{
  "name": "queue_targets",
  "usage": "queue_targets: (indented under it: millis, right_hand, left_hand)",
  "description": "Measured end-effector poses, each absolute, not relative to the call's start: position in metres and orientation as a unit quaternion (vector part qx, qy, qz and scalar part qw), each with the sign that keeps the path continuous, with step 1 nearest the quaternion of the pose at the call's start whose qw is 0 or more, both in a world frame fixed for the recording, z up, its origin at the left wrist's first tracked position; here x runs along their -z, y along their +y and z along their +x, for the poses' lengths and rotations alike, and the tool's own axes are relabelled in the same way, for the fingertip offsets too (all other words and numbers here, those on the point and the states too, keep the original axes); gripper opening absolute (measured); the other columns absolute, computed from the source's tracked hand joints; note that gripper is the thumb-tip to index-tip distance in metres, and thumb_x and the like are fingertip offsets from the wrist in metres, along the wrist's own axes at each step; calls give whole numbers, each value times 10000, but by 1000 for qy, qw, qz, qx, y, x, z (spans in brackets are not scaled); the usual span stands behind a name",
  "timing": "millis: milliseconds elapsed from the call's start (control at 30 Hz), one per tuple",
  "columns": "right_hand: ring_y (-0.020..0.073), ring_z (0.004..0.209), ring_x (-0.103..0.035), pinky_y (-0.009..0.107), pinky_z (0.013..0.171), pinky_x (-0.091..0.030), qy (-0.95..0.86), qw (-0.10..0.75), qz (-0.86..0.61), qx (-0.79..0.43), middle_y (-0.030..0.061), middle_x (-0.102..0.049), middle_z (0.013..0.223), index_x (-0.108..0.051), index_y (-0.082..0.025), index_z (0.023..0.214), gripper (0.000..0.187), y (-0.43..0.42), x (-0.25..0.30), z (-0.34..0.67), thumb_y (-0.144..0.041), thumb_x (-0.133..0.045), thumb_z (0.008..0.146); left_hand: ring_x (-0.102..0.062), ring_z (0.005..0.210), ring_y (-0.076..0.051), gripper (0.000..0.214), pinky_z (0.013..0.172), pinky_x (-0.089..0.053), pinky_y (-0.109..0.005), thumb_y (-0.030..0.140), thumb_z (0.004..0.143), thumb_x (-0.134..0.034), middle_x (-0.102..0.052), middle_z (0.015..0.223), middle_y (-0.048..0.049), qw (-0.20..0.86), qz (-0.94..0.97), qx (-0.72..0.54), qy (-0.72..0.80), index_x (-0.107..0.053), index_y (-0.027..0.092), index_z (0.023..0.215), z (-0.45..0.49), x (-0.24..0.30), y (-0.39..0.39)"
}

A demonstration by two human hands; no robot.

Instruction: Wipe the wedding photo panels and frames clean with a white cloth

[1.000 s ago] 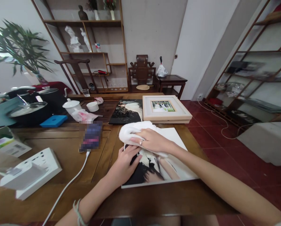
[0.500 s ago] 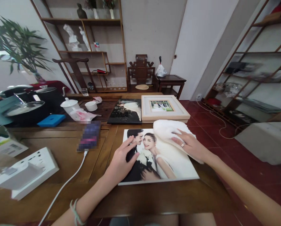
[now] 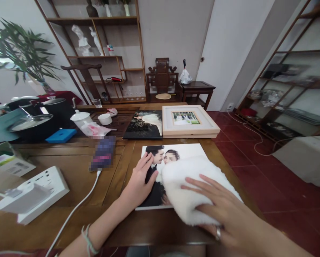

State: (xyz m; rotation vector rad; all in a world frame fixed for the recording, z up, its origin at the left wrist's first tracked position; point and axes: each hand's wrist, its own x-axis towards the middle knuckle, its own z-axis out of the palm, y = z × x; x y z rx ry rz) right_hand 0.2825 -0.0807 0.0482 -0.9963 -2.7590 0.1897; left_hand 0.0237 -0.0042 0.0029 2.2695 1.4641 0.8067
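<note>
A photo panel (image 3: 193,151) showing a couple lies flat near the table's front edge. My left hand (image 3: 140,182) rests on its left side, fingers stretched out over the dark suit. A fluffy white cloth (image 3: 177,187) covers the panel's right half and hangs past its near edge. Over the cloth lies my right hand (image 3: 216,200), its fingers pressing into the pile and a ring on one finger. The cloth hides most of the figure on the right. Behind the panel are a dark photo panel (image 3: 144,125) and a light wooden picture frame (image 3: 190,132).
On the left, a white power strip (image 3: 42,196) and a phone (image 3: 103,153) on a white cable stand on the wooden table (image 3: 117,217). Farther back are a blue box (image 3: 61,136), a lidded pan (image 3: 33,125), a white teapot (image 3: 81,117) and a small cup (image 3: 105,119).
My right hand has brought the white cloth from the panel's upper right corner toward me, down over its right half. My left hand has stayed in place on the panel.
</note>
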Motion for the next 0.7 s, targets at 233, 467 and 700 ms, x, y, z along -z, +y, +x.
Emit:
queue_targets:
  millis: [233, 467, 700]
  right_hand:
    - [297, 1298, -378, 550, 1059, -298, -888, 168, -426, -33, 104, -443, 1406, -608, -245, 1180, 319, 6, -38, 306, -319, -460, 907]
    - [325, 1333, -302, 557, 1047, -320, -885, 126, -443, -67, 74, -374, 1452, -610, -254, 1192, 335, -4, -37, 314, -294, -421, 918]
    - [249, 1266, -415, 395, 1004, -450, -918, 35, -352, -179, -53, -417, 1405, -549, -438, 1227, 495, -95, -80, 305, -188, -567, 800]
  left_hand:
    - [-288, 1378, -265, 442, 1088, -310, -486, 289, 899, -460, -420, 1439, -136, 162, 808, -267, 499, -462, 176, 1327, 22, -3, -4]
    - [-306, 1369, -267, 437, 1081, -326, -475, 295, 900, -458, -425, 1434, -141, 160, 803, -268, 508, -474, 161, 1316, 22, -3, -4]
    - [-305, 1371, -261, 443, 1081, -328, -478, 305, 905, -445, -428, 1431, -148, 158, 810, -272, 495, -468, 152, 1320, 21, 0, -2]
